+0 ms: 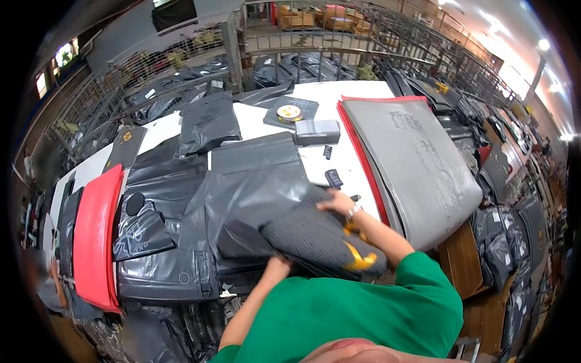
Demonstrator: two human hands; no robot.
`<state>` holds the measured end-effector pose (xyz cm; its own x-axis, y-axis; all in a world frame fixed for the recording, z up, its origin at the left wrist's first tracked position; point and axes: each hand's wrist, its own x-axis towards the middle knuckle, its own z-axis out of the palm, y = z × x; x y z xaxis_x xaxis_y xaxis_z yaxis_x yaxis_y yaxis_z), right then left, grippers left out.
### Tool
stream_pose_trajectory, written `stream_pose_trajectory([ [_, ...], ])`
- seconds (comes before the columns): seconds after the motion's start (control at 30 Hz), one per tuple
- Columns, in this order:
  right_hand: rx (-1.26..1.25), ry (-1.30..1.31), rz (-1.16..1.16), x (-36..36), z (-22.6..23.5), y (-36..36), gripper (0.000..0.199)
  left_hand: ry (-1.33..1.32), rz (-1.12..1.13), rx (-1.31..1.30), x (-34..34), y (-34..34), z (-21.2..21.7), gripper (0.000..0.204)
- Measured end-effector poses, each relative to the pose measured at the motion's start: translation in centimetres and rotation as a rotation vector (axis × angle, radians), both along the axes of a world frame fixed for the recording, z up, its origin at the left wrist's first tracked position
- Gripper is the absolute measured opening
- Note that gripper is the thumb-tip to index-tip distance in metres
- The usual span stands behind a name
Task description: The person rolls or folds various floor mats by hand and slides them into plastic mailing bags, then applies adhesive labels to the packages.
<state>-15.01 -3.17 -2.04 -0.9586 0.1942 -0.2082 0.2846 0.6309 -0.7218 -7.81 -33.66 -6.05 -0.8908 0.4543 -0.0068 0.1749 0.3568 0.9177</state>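
Note:
A dark grey ribbed mat [315, 239] with yellow markings lies folded and tilted in front of my body. My right hand [336, 203] is closed on its far edge. A large black plastic bag [254, 187] spreads over the table to the left, its near flap raised against the mat's left edge. My left hand [278, 267] grips this flap low down, close to the mat; its fingertips are partly hidden. Just beyond my right hand are a small black labelled packet [333, 178] and another small black tag [327, 152] on the white tabletop.
Grey sheets over red ones [417, 163] are stacked on the right; red sheets [97, 236] lie at left. Farther back are a grey block of cards [318, 132], a round tape roll [288, 112] and a black package [209, 124]. A metal railing [302, 45] runs behind the table.

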Motion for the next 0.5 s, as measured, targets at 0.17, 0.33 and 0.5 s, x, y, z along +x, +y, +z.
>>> stream_pose_trajectory([
  [0.17,-0.040,0.144,-0.059,-4.6,6.4,-3.9,0.084,-0.397,0.343,0.482,-6.4,-5.6,5.1,0.023],
  [0.33,0.144,0.108,-0.071,0.0,1.5,-9.0,0.089,-0.041,0.525,-0.365,-7.7,-10.1,-2.2,0.023],
  [0.5,0.269,0.028,-0.151,1.3,-3.8,-9.4,0.065,-0.157,0.531,-0.176,-7.5,-12.8,-10.4,0.026],
])
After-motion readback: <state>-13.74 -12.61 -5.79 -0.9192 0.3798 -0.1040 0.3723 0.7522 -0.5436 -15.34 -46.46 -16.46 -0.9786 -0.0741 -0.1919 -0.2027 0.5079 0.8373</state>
